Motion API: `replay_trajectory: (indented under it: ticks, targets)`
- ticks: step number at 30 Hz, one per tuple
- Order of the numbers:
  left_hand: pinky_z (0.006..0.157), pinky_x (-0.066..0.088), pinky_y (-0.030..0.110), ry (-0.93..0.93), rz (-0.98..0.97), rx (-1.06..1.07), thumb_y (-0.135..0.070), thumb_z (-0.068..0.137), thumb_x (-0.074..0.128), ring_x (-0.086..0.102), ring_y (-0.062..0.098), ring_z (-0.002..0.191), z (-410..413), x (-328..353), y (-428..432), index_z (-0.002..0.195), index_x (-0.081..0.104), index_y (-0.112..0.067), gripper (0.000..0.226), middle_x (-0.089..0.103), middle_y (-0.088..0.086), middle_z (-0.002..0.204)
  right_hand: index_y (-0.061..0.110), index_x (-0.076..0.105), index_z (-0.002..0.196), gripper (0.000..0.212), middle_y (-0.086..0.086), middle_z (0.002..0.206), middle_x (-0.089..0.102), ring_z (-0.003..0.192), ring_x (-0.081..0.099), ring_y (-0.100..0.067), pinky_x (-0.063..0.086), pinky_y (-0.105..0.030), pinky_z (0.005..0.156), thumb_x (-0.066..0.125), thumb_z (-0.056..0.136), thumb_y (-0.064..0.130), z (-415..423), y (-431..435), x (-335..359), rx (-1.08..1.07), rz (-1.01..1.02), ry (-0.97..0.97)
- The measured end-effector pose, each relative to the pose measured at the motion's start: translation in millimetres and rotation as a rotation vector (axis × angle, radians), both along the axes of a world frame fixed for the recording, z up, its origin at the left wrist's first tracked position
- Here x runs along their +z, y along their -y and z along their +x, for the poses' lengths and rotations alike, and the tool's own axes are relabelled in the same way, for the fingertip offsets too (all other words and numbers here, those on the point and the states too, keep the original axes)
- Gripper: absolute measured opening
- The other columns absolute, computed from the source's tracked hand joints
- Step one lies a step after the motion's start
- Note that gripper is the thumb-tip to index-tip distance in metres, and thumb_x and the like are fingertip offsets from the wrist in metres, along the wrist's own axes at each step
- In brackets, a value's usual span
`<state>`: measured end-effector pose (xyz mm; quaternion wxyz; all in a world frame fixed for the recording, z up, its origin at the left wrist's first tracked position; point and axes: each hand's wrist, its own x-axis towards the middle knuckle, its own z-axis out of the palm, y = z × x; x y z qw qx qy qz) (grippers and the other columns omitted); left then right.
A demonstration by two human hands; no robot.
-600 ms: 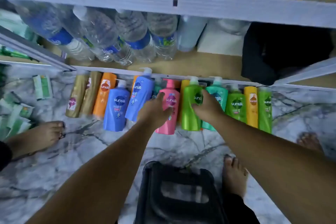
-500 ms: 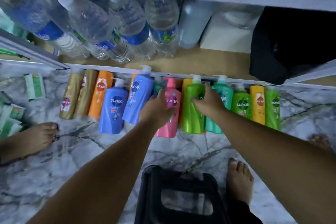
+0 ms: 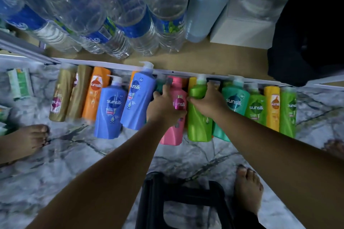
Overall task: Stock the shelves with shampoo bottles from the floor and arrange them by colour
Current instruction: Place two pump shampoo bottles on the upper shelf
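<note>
A row of shampoo bottles stands on the marble floor (image 3: 65, 154) below the shelf edge (image 3: 186, 71). From the left come gold bottles (image 3: 62, 95), an orange bottle (image 3: 94, 95), two blue bottles (image 3: 109, 109), a pink bottle (image 3: 176, 106), a light green bottle (image 3: 198, 117), a teal bottle (image 3: 235, 98), more green ones (image 3: 256, 108) and a yellow one (image 3: 272, 106). My left hand (image 3: 163, 106) grips the pink bottle around its upper body. The light green bottle's shoulder is held by my right hand (image 3: 208, 102), fingers curled round it.
Large water bottles (image 3: 121, 11), a pale blue container (image 3: 203, 9), a white box (image 3: 247, 22) and a black bag (image 3: 309, 33) fill the shelf above. A black stool (image 3: 184, 202) stands below my arms, with bare feet (image 3: 248, 189) beside it. Green packets (image 3: 19, 83) lie at the left.
The view has dipped closer to the bottles. Both hands have slid further up and around the pink and light green bottles, closing on them.
</note>
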<state>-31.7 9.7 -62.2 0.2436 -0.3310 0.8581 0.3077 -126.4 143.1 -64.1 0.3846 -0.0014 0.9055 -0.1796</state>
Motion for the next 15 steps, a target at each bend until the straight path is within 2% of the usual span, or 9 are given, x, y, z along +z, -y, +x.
replay_trajectory:
  ticks: [4,6,9,11,13,15]
  targets:
    - [0.075,0.047,0.035,-0.049,0.098,0.1,-0.046,0.062,0.087,0.062,0.036,0.101,9,3,1,0.128,0.033,-0.021,0.089,0.048,0.01,0.117,0.019,0.039,0.145,0.103,-0.005,0.13,0.059,0.118,0.06,-0.03,0.054,-0.044,0.092,0.081,0.064,0.065,6,-9,3,-0.033,-0.08,-0.02]
    - [0.077,0.051,0.036,-0.098,0.142,0.141,-0.046,0.057,0.088,0.062,0.033,0.099,18,7,1,0.123,0.034,-0.023,0.088,0.049,0.007,0.115,0.021,0.048,0.138,0.094,0.0,0.121,0.063,0.11,0.063,-0.022,0.055,-0.038,0.088,0.083,0.061,0.062,12,-15,10,-0.044,-0.126,-0.048]
    - [0.078,0.057,0.043,-0.178,0.213,0.228,-0.048,0.052,0.086,0.064,0.026,0.095,39,26,-1,0.121,0.034,-0.032,0.088,0.053,0.001,0.115,0.028,0.058,0.118,0.07,0.008,0.1,0.069,0.083,0.069,-0.008,0.059,-0.031,0.066,0.085,0.059,0.054,28,-24,29,-0.064,-0.253,-0.09]
    - [0.074,0.06,0.044,-0.243,0.297,0.293,-0.045,0.05,0.087,0.067,0.019,0.092,54,44,-1,0.12,0.035,-0.037,0.088,0.058,-0.001,0.114,0.028,0.06,0.113,0.062,0.01,0.093,0.071,0.074,0.068,-0.002,0.059,-0.027,0.056,0.088,0.062,0.046,41,-30,50,-0.084,-0.33,-0.108]
    - [0.071,0.06,0.039,-0.275,0.363,0.318,-0.032,0.055,0.091,0.068,0.01,0.087,67,72,1,0.122,0.037,-0.038,0.087,0.062,-0.005,0.109,0.03,0.061,0.117,0.06,0.012,0.096,0.071,0.08,0.067,0.002,0.058,-0.022,0.065,0.089,0.065,0.044,54,-35,77,-0.074,-0.366,-0.133]
    - [0.066,0.057,0.025,-0.284,0.402,0.29,-0.018,0.061,0.092,0.066,0.001,0.082,77,107,5,0.125,0.037,-0.037,0.086,0.063,-0.01,0.106,0.033,0.06,0.122,0.067,0.012,0.104,0.07,0.093,0.067,-0.001,0.058,-0.03,0.081,0.088,0.065,0.05,64,-40,107,-0.104,-0.403,-0.131]
